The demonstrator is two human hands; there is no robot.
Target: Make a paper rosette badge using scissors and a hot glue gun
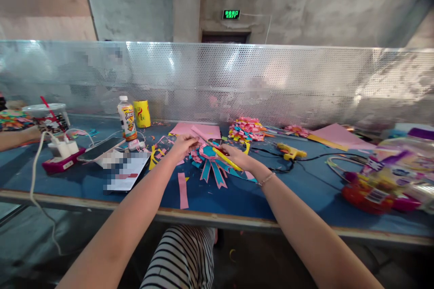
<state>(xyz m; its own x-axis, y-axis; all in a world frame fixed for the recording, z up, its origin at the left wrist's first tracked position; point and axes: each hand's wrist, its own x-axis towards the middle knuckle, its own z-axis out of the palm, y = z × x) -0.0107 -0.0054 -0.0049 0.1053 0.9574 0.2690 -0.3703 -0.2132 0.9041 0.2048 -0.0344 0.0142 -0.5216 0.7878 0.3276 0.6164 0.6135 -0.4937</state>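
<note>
My left hand (186, 146) is closed in a pinch on a narrow pink paper strip (198, 132) above the table. In my right hand (237, 155) is a pair of scissors with yellow handles (226, 159), its blades pointing left toward the strip. Whether the blades touch the paper, I cannot tell. Just under both hands lies a pink and blue paper rosette (213, 170), its notched tails fanned toward me; the hands partly hide it. A loose pink strip (183, 192) lies nearer the table's front edge.
Pink sheets (217, 130) and a layered paper piece (247, 129) lie behind my hands. A yellow glue gun (290, 151) with black cable is to the right, near plastic packages (376, 189). Leftward are a bottle (127, 119), a phone (101, 148), a power strip (64, 161) and another person's arm (20, 137).
</note>
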